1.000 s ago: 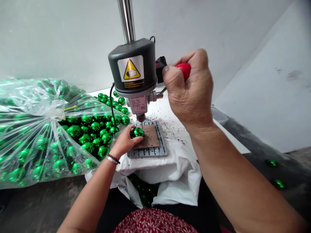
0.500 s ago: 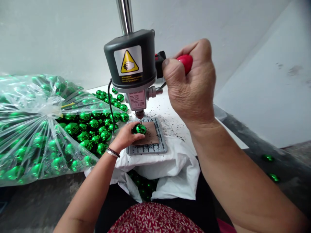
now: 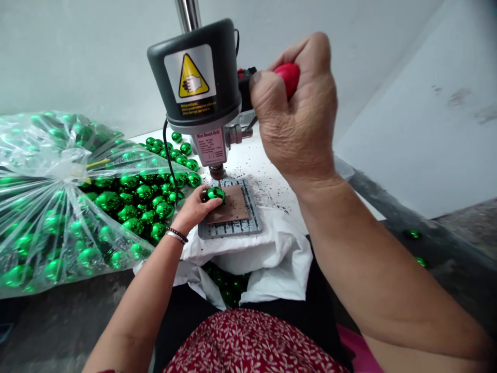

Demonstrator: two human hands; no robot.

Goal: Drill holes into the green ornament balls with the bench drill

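Note:
A shiny green ball (image 3: 216,194) is held in my left hand (image 3: 193,208), its thumb and fingers round the ball's left side, on a brown board (image 3: 235,205) over the grey slotted drill base (image 3: 254,224). Just above the ball is the thin bit under the chuck of the bench drill (image 3: 194,77), a dark housing with a yellow warning label. My right hand (image 3: 301,111) is closed round the red-knobbed lever (image 3: 289,79) at the drill's right side.
At the left lies a large clear plastic bag (image 3: 66,171) full of green balls. Loose balls (image 3: 186,149) and dark shavings lie on the white table (image 3: 272,181). White cloth (image 3: 279,248) hangs over the front edge, with more balls below. Two balls (image 3: 412,234) are at the right.
The whole view has shifted, so the drill and both hands appear a little further left and higher. Both hands keep their grip on the ball and the lever.

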